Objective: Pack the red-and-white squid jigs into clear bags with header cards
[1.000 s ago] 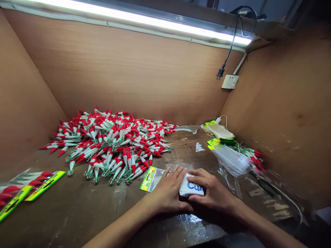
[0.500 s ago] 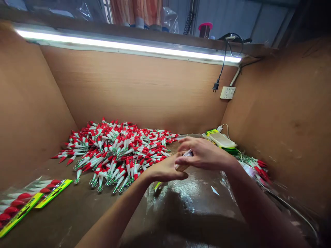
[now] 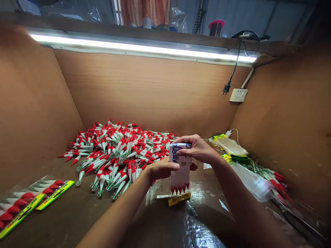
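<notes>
Left hand and right hand grip upright lure packet above brown surface; lure pile behind, plywood walls, strip light.

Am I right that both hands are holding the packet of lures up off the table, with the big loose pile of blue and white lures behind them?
Not quite: the head view shows the loose pile is red and white, not blue and white. The rest holds: the left hand and right hand hold the packet of lures up off the table.
</notes>
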Demonstrator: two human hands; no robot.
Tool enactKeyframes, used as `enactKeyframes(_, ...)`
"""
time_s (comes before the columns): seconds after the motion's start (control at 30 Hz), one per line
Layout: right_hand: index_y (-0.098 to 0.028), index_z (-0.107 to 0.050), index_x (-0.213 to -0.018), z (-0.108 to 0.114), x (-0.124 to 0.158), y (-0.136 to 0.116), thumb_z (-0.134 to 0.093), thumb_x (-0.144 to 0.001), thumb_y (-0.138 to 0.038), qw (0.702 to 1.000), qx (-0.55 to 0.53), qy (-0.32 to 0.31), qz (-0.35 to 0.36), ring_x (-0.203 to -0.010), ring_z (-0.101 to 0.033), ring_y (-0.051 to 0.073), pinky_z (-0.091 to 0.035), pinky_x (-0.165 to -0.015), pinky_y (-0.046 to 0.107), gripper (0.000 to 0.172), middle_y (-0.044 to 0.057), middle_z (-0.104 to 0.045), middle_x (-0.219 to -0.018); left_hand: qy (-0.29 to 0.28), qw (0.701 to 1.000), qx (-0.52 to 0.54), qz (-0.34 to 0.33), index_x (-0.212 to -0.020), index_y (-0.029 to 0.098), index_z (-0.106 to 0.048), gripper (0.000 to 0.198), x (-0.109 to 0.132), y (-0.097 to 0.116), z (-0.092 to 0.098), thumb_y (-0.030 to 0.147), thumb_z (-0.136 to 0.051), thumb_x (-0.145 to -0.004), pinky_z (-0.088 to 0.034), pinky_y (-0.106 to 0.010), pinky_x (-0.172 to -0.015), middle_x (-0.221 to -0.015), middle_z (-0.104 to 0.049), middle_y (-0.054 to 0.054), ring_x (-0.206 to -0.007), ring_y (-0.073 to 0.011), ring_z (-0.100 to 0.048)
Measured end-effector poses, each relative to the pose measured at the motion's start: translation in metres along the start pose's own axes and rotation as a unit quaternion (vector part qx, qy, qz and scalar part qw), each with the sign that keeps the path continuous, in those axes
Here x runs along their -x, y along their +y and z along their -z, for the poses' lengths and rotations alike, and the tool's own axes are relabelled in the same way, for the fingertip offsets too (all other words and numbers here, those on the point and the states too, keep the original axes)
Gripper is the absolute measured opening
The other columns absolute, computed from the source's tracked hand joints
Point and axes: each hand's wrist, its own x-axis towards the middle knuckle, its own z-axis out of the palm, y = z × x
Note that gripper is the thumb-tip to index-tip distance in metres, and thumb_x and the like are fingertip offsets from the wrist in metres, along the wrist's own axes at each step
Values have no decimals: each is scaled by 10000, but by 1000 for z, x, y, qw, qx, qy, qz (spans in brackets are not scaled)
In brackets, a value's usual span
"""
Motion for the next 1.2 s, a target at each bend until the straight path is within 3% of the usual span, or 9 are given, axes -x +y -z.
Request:
enactKeyframes(0.17,-158,-734,-1094,13,-5,3,-781,-793,-353,994,61,89,27,-805,-656,170,-512,-674,251,361,58,-733,-972,45,999,5,-14,-1386,114,-544,806,-1,-13,15,437,-855,-716,-390,-514,-1081,-1420,-547,-241,-1321,-390,-507)
enactKeyframes(0.3,-155,-743,-1091,17,-10,13,-767,-788,-338,989,94,110,29,-833,-670,188,-512,-700,262,354,65,-749,-985,101,994,-41,17,-1290,124,-633,689,-2,-30,21,235,-904,-666,-418,-441,-1058,-1255,-680,-183,-1198,-328,-617)
enactKeyframes(0.43,-147,-746,-1082,22,-13,22,-769,-772,-377,987,81,136,11,-803,-682,194,-515,-685,265,386,69,-760,-962,118,992,-43,13,-1231,131,-672,628,-4,-45,24,192,-906,-651,-444,-395,-1014,-1189,-715,-161,-1137,-302,-655)
enactKeyframes(0.7,-155,-697,-1194,67,5,13,-773,-750,-502,932,62,355,36,-768,-712,215,-547,-662,287,568,94,-769,-971,109,993,-7,40,-1381,207,-574,815,1,-49,32,130,-902,-638,-458,-360,-985,-1284,-681,-163,-1221,-298,-623)
enactKeyframes(0.8,-161,-651,-1262,94,16,28,-727,-777,-514,908,116,403,-9,-807,-718,232,-558,-683,311,605,109,-761,-1013,102,994,8,46,-1405,213,-548,831,4,-49,34,121,-892,-655,-448,-376,-1007,-1318,-658,-171,-1246,-300,-604)
enactKeyframes(0.9,-133,-716,-1113,104,33,59,-743,-727,-462,886,215,398,-100,-842,-706,277,-546,-722,361,507,137,-755,-966,97,994,25,52,-1437,225,-505,900,6,-51,37,96,-893,-635,-453,-372,-996,-1325,-651,-178,-1255,-296,-596)
enactKeyframes(1.0,-143,-747,-1006,81,58,92,-782,-670,-412,862,275,409,-116,-980,-656,334,-499,-831,416,432,170,-731,-1029,101,993,38,55,-1467,232,-458,973,4,-54,38,72,-894,-612,-455,-352,-983,-1308,-662,-173,-1234,-279,-611)
enactKeyframes(1.07,-177,-755,-979,50,72,109,-683,-786,-480,861,322,379,-106,-975,-640,314,-471,-843,406,366,146,-727,-1034,110,992,45,51,-1496,234,-409,1019,1,-55,38,77,-892,-612,-458,-352,-978,-1289,-673,-165,-1219,-272,-621)
enactKeyframes(1.2,-167,-765,-840,-14,83,128,-604,-866,-532,963,162,125,-177,-730,-632,236,-455,-682,327,400,65,-730,-786,146,988,52,24,-1542,248,-303,1093,-3,-52,35,127,-890,-629,-471,-376,-973,-1288,-666,-152,-1197,-270,-630)
